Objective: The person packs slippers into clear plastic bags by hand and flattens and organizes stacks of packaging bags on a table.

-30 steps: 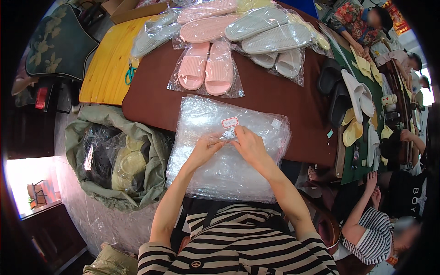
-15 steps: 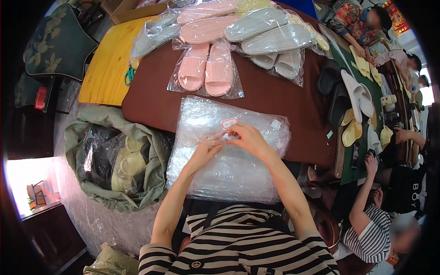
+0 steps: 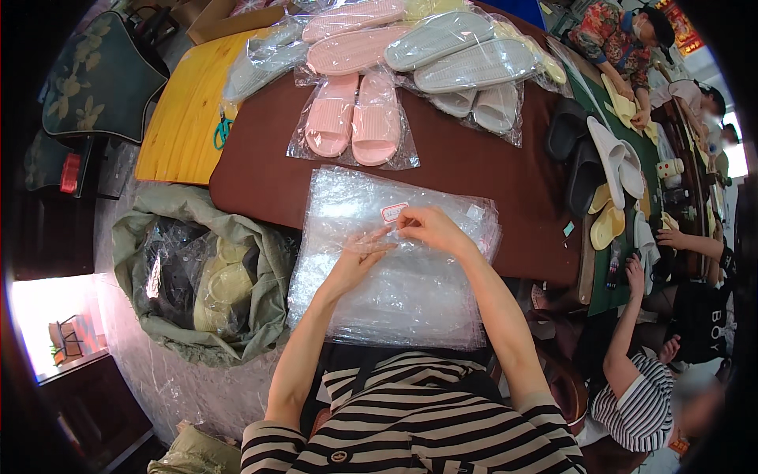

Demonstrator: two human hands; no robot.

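A stack of clear plastic bags [image 3: 379, 296] lies in front of me, with a red-bordered white label [image 3: 394, 212] on its upper part. Over the stack, my right hand [image 3: 433, 229] pinches the top bag just below the label, thumb against forefinger. Close by on its left, my left hand [image 3: 357, 259] has its fingers stretched toward the pinch. Clear film seems to cover some of those left fingertips. Beyond the stack, a pair of pink slippers [image 3: 353, 118] rests in a clear bag on the brown tabletop [image 3: 489, 182].
More bagged slippers [image 3: 474, 63] are heaped at the far side. Black slippers [image 3: 584, 182] and white slippers [image 3: 614, 162] stand at the right, near co-workers. A green sack [image 3: 272, 316] holding bagged slippers sits at the left; teal scissors [image 3: 223, 133] lie on a yellow board [image 3: 181, 110].
My right hand has shifted slightly right, and my left fingers have straightened, leaving a small gap between the hands. A co-worker's hand at the right has moved lower left.
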